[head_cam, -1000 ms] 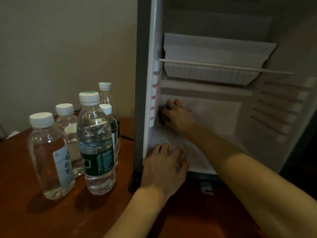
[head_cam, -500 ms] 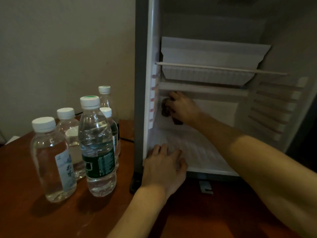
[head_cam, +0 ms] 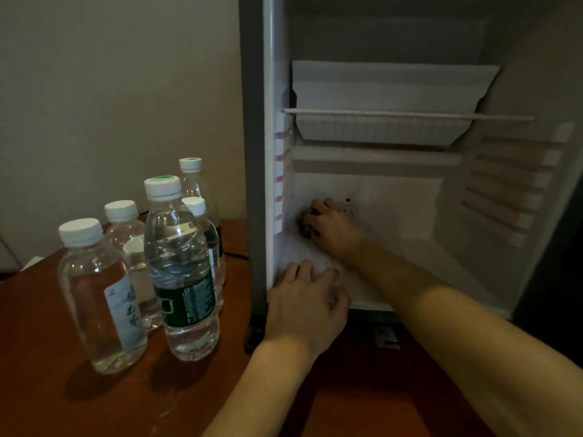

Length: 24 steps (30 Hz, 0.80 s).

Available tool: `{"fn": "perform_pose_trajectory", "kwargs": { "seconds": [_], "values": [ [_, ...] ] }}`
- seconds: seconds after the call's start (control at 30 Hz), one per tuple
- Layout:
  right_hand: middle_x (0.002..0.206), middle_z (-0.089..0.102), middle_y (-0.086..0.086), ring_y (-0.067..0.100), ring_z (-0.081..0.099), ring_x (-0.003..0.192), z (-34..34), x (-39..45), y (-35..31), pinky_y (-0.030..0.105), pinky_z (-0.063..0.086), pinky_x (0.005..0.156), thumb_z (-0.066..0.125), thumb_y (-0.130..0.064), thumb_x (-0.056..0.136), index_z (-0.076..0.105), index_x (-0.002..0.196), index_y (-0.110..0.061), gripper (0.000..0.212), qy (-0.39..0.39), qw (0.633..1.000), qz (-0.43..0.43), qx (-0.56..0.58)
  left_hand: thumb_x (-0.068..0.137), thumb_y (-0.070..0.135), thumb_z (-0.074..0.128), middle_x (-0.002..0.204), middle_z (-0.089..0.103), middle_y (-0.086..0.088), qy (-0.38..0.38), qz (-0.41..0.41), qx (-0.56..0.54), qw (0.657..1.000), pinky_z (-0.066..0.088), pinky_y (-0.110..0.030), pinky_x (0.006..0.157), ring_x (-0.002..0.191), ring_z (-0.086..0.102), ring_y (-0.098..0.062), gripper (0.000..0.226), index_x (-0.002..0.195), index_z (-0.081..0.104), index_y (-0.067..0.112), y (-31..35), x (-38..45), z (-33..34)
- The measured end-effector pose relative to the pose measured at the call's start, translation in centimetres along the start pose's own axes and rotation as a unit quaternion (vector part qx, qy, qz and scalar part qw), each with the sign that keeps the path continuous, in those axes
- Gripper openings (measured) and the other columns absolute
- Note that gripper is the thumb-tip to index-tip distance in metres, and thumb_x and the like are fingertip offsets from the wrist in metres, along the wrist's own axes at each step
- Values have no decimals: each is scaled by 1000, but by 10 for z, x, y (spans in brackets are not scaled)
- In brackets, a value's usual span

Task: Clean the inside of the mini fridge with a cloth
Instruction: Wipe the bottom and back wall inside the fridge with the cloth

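Your fridge (head_cam: 520, 74) stands open on the right part of the wooden table (head_cam: 47, 389), its pale interior facing you. Inside, near the top, a white tray (head_cam: 391, 89) sits above a thin rail (head_cam: 410, 115) that runs across the cavity, and ribbed ledges (head_cam: 504, 190) line the right wall. On the back wall, low down, a small dark dot (head_cam: 348, 200) shows above a faint round mark.

Left of the fridge, toward the table's back edge, five water bottles (head_cam: 181, 269) stand upright in a tight cluster, all with white caps. The green-labelled one is at the front, touching or just beside its neighbours; the bottle with the blue-and-white label (head_cam: 94, 298) stands at the cluster's left.

Your right hand (head_cam: 334, 227) reaches deep into the lower back left corner of the fridge, its fingers curled around a dark cloth (head_cam: 303, 223) and pressing it against the back wall just above the floor. Only a small bunch of the cloth shows past your knuckles.

Your left hand (head_cam: 307, 302) rests on the front left edge of the fridge floor, fingers relaxed and slightly spread, holding nothing.
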State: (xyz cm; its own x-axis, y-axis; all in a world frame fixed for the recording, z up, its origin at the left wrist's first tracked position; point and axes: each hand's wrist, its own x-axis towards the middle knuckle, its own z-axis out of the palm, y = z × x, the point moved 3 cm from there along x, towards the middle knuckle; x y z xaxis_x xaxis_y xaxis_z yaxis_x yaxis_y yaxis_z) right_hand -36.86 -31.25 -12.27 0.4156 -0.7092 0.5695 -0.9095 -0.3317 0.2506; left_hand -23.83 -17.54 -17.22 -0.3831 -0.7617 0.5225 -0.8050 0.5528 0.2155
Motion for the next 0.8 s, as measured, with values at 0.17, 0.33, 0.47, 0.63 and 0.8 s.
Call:
{"fn": "perform_pose_trajectory", "kwargs": {
  "seconds": [0.17, 0.33, 0.47, 0.63, 0.8],
  "values": [
    [124, 49, 14, 34, 45, 114, -18, 6, 1, 42, 49, 71, 57, -20, 92, 67, 116, -9, 28, -36, 998, 1, -55, 90, 59, 15, 122, 55, 2, 6, -7, 4, 1000, 46, -34, 88, 113, 48, -18, 64, 132, 57, 36, -1, 0, -1],
    [100, 62, 17, 38, 62, 89, -59, 25, 20, 36, 53, 51, 85, -9, 64, 73, 93, -6, 32, 32, 991, -47, -118, 100, 56, 27, 131, 49, 6, -24, -12, 24, 999, 40, -33, 100, 123, 42, -17, 50, 143, 46, 41, 1, -1, 1],
    [101, 62, 19, 40, 61, 91, -55, 27, 28, 39, 55, 50, 83, -4, 62, 73, 92, -5, 33, 45, 993, -22, -111, 95, 58, 21, 130, 51, 5, -6, -15, 18, 1000, 43, -33, 98, 122, 43, -17, 57, 142, 49, 40, -1, -1, 2],
    [105, 60, 19, 40, 57, 92, -24, 8, 14, 37, 51, 51, 80, -9, 70, 73, 97, -5, 28, 8, 994, -51, -95, 92, 58, 17, 123, 56, 3, 21, -9, 12, 1000, 46, -34, 92, 115, 48, -18, 63, 136, 58, 38, -2, -1, 3],
    [93, 61, 9, 30, 57, 77, 2, -6, 10, 29, 46, 45, 86, -13, 61, 75, 86, -14, 27, 12, 994, -63, -87, 94, 56, 21, 124, 56, 4, 23, -9, 8, 1000, 44, -34, 93, 116, 46, -18, 58, 135, 58, 37, -4, -1, 5]
  ]
}}
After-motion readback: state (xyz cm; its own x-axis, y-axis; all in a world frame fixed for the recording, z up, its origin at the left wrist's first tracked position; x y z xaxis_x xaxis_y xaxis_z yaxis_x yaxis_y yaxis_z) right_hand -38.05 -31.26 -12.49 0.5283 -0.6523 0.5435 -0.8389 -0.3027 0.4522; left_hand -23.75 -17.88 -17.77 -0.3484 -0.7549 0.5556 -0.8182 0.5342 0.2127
